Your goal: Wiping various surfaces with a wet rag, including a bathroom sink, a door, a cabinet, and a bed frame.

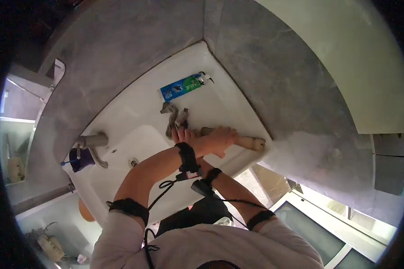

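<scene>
My forearms cross over the white sink [220, 67], the left one on top. My left hand [223, 139] has its fingers curled over a long tan, wooden-looking stick [256, 143], whose rounded end sticks out to the right. The stick's middle is hidden under the hand. Just left of it, my right hand [184, 135] is closed on the near end of a wet, crumpled grey sock [171, 119]; its palm and thumb are hidden behind the left wrist. A second sock-like grey fold [182, 117] lies against the first.
A blue and green packet [182, 88] lies behind the socks. At the left stand a tap [94, 141] and a dark purple cup [81, 161], near the drain [133, 162]. Grey walls [265, 76] meet behind the sink. Black straps and cables [166, 186] run along both arms.
</scene>
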Motion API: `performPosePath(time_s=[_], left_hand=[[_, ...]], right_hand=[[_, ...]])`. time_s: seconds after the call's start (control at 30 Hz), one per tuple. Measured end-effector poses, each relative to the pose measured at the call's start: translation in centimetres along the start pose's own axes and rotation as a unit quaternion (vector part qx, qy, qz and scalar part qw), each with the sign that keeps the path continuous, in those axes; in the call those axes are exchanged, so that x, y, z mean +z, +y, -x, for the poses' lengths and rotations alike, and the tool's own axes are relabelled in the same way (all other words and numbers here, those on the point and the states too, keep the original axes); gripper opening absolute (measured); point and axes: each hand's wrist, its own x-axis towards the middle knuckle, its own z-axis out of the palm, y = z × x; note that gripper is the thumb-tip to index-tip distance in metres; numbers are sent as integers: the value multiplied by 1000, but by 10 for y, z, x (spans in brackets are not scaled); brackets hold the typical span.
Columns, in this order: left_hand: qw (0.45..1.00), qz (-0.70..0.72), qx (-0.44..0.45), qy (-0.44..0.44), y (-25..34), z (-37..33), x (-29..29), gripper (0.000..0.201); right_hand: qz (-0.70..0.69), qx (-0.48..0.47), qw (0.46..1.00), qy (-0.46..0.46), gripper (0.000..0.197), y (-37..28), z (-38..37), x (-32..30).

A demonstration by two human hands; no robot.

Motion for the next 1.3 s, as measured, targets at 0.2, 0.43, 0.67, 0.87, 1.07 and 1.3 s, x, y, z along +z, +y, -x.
performPosePath(time_s=[0.2,0.43,0.67,0.87,1.07,1.3], left_hand=[[989,-6,-17,144,-1,10,-17,51],[974,-31,-32,220,20,9,-131,54],[968,-68,-145,191,-40,71,-62,48],[955,-76,-159,237,-70,45,-8,57],[904,-72,-137,399,-37,95,6,56],[872,85,-195,441,-23,240,96,44]], right_hand=[[66,-30,997,26,44,-1,1,11],[-46,264,952,147,42,154,-2,77],[161,209,964,-34,34,120,56,-58],[246,263,922,-145,31,75,95,-46],[222,189,938,-186,31,-30,123,-50],[160,125,962,-181,35,-96,127,-62]])
